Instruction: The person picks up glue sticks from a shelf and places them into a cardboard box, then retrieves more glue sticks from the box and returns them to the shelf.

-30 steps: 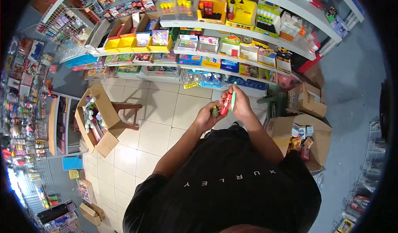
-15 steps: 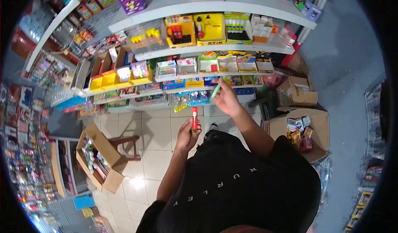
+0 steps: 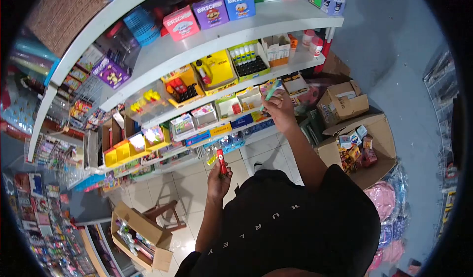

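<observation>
My left hand point(image 3: 217, 184) is closed around the lower end of a red glue stick point(image 3: 221, 161), held upright with a white mark on its side. Up by the lower shelf trays, my right hand point(image 3: 282, 111) pinches a slim light green stick-shaped item point(image 3: 269, 95) whose kind I cannot make out. Behind that item are small open boxes, among them a white tray point(image 3: 295, 85). Higher up stands an orange box point(image 3: 183, 86) with red tubes and dark holders. Beside it are a yellow box point(image 3: 215, 70) and a green box of white-and-green tubes point(image 3: 248, 60).
An upper shelf point(image 3: 221, 29) carries several Brick boxes point(image 3: 211, 13). To my right, an open carton point(image 3: 382, 149) holds small packets, with another carton point(image 3: 343, 102) behind it. At lower left are a carton point(image 3: 160, 232) and a wooden stool point(image 3: 170, 213).
The view has turned and moved closer to the shelves. My right hand has moved the green item up toward the trays. My left hand still holds the red glue stick.
</observation>
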A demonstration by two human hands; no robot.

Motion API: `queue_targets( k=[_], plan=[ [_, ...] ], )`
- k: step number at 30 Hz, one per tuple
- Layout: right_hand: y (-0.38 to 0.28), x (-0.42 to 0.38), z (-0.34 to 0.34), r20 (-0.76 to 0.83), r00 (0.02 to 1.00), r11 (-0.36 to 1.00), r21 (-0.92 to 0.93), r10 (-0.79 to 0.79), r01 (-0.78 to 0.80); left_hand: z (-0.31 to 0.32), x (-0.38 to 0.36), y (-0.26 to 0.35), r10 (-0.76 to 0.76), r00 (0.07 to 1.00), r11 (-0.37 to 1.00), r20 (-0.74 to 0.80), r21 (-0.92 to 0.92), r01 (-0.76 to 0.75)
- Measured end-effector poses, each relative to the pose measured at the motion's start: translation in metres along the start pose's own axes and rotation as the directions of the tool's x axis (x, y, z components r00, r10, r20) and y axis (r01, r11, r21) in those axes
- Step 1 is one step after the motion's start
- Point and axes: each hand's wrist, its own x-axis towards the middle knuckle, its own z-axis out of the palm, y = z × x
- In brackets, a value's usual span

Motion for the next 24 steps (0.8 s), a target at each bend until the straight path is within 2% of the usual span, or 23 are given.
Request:
queue_targets(
  k=[1,4,5,8,9,12,15,18,21,24],
  plan=[
    [-0.010,0.005,0.002,-0.021,1.000,0.997,-0.078,-0.011,0.009,0.005,0.006,0.003,-0.013,1.000,1.000,-0.004,0.010,0.013],
    [-0.025,0.027,-0.001,0.005,0.980,0.953,-0.231,-0.198,0.194,0.006,0.028,0.009,-0.027,1.000,1.000,0.000,0.006,0.027],
    [-0.033,0.037,-0.002,0.002,0.977,0.937,-0.282,-0.215,0.207,0.005,0.035,0.010,-0.033,0.999,0.999,0.005,0.004,0.033],
    [-0.059,0.066,0.000,0.007,0.943,0.885,-0.345,-0.332,0.314,0.008,0.057,0.014,-0.055,0.998,0.998,0.020,-0.004,0.055],
    [-0.066,0.077,-0.002,-0.026,0.907,0.838,-0.395,-0.420,0.377,0.012,0.061,0.015,-0.063,0.998,0.998,0.020,-0.007,0.063],
    [-0.081,0.120,-0.005,0.020,0.747,0.669,-0.429,-0.665,0.607,0.016,0.077,0.018,-0.092,0.996,0.996,0.024,-0.014,0.092],
    [-0.093,0.150,-0.002,-0.062,0.623,0.540,-0.570,-0.780,0.620,0.018,0.090,0.019,-0.109,0.994,0.994,0.026,-0.009,0.109],
    [-0.089,0.173,-0.008,-0.017,0.509,0.405,-0.629,-0.860,0.664,0.020,0.103,0.025,-0.107,0.994,0.994,0.000,0.014,0.107],
    [-0.087,0.178,-0.009,0.045,0.506,0.266,-0.808,-0.861,0.525,0.021,0.108,0.032,-0.114,0.993,0.993,-0.017,0.018,0.114],
    [-0.084,0.177,-0.005,0.049,0.477,0.229,-0.831,-0.877,0.507,0.016,0.114,0.040,-0.131,0.991,0.991,-0.026,0.027,0.132]
  ],
)
